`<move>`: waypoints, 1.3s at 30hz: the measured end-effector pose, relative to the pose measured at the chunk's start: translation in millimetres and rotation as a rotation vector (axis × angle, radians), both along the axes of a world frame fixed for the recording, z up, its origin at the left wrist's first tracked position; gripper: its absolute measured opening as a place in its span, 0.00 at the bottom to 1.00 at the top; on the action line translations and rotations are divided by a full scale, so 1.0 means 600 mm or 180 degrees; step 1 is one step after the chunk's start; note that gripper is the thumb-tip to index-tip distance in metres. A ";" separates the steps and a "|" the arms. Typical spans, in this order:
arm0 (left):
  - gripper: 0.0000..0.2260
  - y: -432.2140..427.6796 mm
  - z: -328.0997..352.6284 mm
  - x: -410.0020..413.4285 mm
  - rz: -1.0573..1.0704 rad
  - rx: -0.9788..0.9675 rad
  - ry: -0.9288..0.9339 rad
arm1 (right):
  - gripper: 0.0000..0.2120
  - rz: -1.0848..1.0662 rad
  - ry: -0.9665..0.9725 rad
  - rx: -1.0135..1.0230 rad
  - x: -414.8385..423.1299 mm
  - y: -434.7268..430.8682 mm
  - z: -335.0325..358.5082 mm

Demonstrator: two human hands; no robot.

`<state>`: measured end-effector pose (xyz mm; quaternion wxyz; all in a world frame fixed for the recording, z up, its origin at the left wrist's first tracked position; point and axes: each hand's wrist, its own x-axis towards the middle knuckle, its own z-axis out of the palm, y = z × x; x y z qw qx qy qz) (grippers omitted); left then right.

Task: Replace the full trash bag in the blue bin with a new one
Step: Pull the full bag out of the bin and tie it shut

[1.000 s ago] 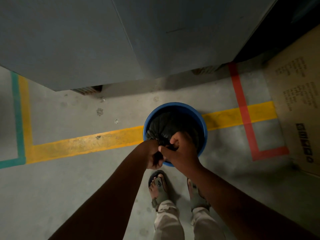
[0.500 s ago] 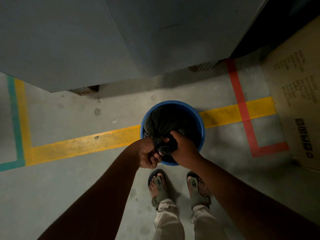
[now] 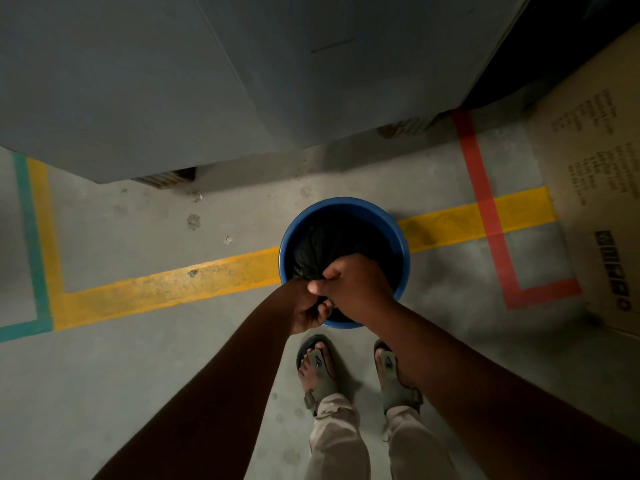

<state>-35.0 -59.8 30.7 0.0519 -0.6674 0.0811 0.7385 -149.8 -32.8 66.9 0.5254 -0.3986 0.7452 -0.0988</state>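
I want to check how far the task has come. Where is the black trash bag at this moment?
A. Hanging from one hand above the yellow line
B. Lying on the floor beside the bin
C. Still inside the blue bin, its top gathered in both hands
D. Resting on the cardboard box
C: the black trash bag sits within the blue bin, its gathered top gripped by the left hand and the right hand.

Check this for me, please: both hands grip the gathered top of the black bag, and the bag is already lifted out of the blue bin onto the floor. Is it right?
Not quite. The left hand and right hand do grip the gathered top of the black bag, but the head view shows the bag inside the blue bin, not on the floor.
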 end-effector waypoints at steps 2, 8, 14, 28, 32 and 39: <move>0.14 0.011 -0.006 -0.006 0.0068 -0.0048 -0.0106 | 0.08 0.0049 0.0093 0.0137 -0.001 -0.006 -0.002; 0.13 0.045 -0.016 -0.017 0.0946 0.0120 -0.0020 | 0.11 0.0382 0.0398 0.0368 0.002 0.001 -0.013; 0.18 0.071 -0.005 -0.045 0.1520 -0.0168 0.0331 | 0.14 0.0373 0.0831 0.0135 0.001 0.037 -0.016; 0.10 0.078 -0.009 -0.035 0.1868 -0.0324 0.0555 | 0.04 -0.0376 -0.0237 -0.0612 -0.054 0.068 -0.054; 0.11 0.063 -0.004 -0.029 0.2433 0.0004 0.0797 | 0.06 -0.0479 -0.0546 -0.0427 -0.064 0.057 -0.058; 0.10 0.059 -0.012 -0.033 0.2727 -0.0192 0.0888 | 0.15 -0.0346 -0.0516 -0.0421 -0.053 0.056 -0.066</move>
